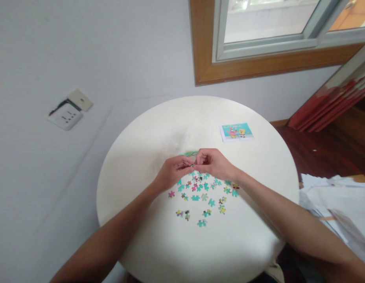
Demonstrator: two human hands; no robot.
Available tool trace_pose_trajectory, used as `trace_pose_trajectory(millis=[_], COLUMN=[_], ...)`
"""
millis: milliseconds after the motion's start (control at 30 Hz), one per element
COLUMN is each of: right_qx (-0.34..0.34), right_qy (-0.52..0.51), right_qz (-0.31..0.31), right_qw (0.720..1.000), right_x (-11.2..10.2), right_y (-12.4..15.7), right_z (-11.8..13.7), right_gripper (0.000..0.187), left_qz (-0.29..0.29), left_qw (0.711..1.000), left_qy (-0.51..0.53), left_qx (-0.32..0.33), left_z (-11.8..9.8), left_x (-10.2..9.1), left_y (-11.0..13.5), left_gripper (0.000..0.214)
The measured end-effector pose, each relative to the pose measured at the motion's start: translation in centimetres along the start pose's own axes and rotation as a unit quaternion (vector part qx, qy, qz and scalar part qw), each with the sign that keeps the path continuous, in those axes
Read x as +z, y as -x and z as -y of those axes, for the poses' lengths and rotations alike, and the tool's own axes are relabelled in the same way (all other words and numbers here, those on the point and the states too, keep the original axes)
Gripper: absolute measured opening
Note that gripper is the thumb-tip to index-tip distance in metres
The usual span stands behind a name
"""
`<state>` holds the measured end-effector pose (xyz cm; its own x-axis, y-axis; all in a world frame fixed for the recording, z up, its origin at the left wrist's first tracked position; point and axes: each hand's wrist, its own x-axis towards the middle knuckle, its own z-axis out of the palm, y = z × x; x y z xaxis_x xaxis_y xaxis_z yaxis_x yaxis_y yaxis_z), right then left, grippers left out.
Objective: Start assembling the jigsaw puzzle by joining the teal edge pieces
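Observation:
My left hand point(172, 170) and my right hand point(213, 162) meet fingertip to fingertip above the middle of a round white table point(159, 141). Both pinch small jigsaw pieces held together between them point(192, 165). Just below the hands lie several loose puzzle pieces point(203, 197), mostly teal, pink and yellow, scattered face up. A strip of joined green-edged pieces point(190, 153) peeks out behind the fingers. A small cartoon picture card point(236, 131) lies flat at the table's far right.
The table stands against a white wall with a loose wall socket point(69, 112) at the left. A wood-framed window point(259, 59) is above. White papers point(336, 200) lie at the right over a dark wooden floor.

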<state>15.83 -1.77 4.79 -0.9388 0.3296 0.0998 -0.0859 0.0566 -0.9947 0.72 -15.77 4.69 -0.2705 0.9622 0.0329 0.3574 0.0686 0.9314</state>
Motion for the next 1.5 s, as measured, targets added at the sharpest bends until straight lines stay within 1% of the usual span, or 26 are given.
trace_pose_trajectory(millis=[67,133,233,333,433,567,667,800,933,967,1067,1167,1267,1367,1500], right_qx=[-0.007,-0.002,-0.001,-0.009,-0.018,-0.031,-0.034,-0.012,-0.004,-0.005,0.001,0.001,-0.001,0.0,0.006], right_qy=[-0.029,-0.046,-0.027,0.012,0.023,0.042,0.072,0.105,0.128,0.134,0.148,0.155,0.162,0.166,0.171], right_qz=[-0.025,-0.039,-0.073,-0.113,-0.139,-0.166,-0.209,-0.276,-0.292,-0.292,-0.292,-0.289,-0.288,-0.291,-0.305], right_qw=[0.999,0.998,0.997,0.993,0.99,0.985,0.975,0.955,0.948,0.947,0.945,0.945,0.944,0.942,0.937], right_x=[0.7,0.9,0.6,0.1,-0.5,-1.9,-3.4,-5.4,-6.3,-6.4,-6.2,-6.0,-6.1,-6.5,-7.3], right_y=[-0.1,-0.2,-0.5,-0.8,-1.0,-1.2,-1.2,-1.1,-0.9,-0.9,-0.7,-0.7,-0.7,-0.7,-0.7], right_z=[-0.2,-0.3,-0.5,-0.8,-0.9,-0.6,-0.3,0.1,0.3,0.3,0.4,0.3,0.3,0.4,0.3], right_gripper=[0.031,0.03,0.03,0.028,0.024,0.021,0.021,0.022,0.022,0.022,0.024,0.026,0.026,0.025,0.025], left_qz=[-0.026,-0.028,-0.019,-0.047,-0.048,-0.048,-0.057,-0.064,-0.057,-0.067,-0.093,-0.103,-0.111,-0.127,-0.119], left_qw=[0.999,1.0,0.997,0.991,0.984,0.978,0.97,0.963,0.959,0.958,0.953,0.95,0.946,0.942,0.946], left_qy=[0.02,0.007,-0.072,-0.127,-0.169,-0.189,-0.208,-0.211,-0.196,-0.197,-0.221,-0.249,-0.268,-0.284,-0.284], left_qx=[-0.004,-0.007,-0.004,0.005,-0.011,-0.072,-0.109,-0.153,-0.195,-0.199,-0.183,-0.161,-0.147,-0.125,-0.104], left_z=[-0.2,-0.6,-1.4,-2.3,-2.7,-2.0,-0.7,1.0,1.9,1.9,1.9,1.6,1.4,1.1,0.5], left_x=[0.0,-0.5,-2.2,-4.2,-5.5,-6.5,-7.2,-7.4,-6.1,-5.6,-4.5,-4.2,-4.6,-5.6,-6.7], left_y=[0.2,0.3,0.3,0.3,0.9,2.6,4.7,7.9,9.9,10.1,10.3,9.9,9.4,8.5,7.2], left_gripper=[0.016,0.017,0.019,0.021,0.022,0.023,0.021,0.019,0.015,0.014,0.014,0.014,0.017,0.018,0.018])
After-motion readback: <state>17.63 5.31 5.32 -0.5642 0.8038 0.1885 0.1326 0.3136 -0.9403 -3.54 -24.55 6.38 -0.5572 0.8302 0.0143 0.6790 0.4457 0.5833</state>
